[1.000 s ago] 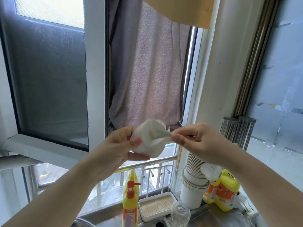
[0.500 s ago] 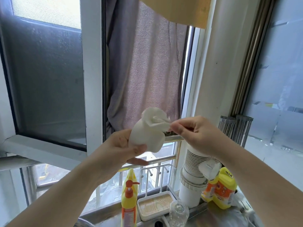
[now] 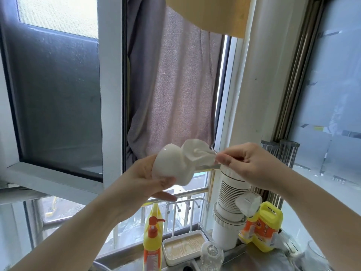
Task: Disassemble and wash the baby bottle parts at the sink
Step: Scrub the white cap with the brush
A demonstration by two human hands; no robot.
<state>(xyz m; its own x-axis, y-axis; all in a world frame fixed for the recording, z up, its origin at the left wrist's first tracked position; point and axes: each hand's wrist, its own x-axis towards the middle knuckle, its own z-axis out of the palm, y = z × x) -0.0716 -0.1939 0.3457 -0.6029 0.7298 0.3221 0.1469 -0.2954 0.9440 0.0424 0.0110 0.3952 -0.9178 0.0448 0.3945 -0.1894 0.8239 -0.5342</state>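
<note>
Left hand: the left hand (image 3: pixel 144 178) is gripping a white soft bottle part (image 3: pixel 172 165), thumb and fingers curled round its rounded body, holding it up in front of the window, well above the sink counter.
Right hand: the right hand (image 3: pixel 244 163) is pinching the flared edge of that white part between thumb and forefinger, the fingertips (image 3: pixel 219 159) pressed together on the rim, seemingly stretching or peeling it.
Where the part is: it is hanging in the air between both hands, touching nothing else.
Clear bottle: a clear bottle (image 3: pixel 212 255) is standing at the near edge of the counter, just beside a white tray (image 3: pixel 183 249).
Nearby: a yellow pump bottle (image 3: pixel 152 237) is standing left of the tray; a yellow jug (image 3: pixel 267 225) is sitting towards the counter's right side, beside a stack of white cups (image 3: pixel 232 192).
Done so far: the bottle is apparently already apart, since the soft piece is separate from the clear body.
Left to do: whether any piece is washed cannot be told; no running water is showing, so rinsing is probably still ahead.
</note>
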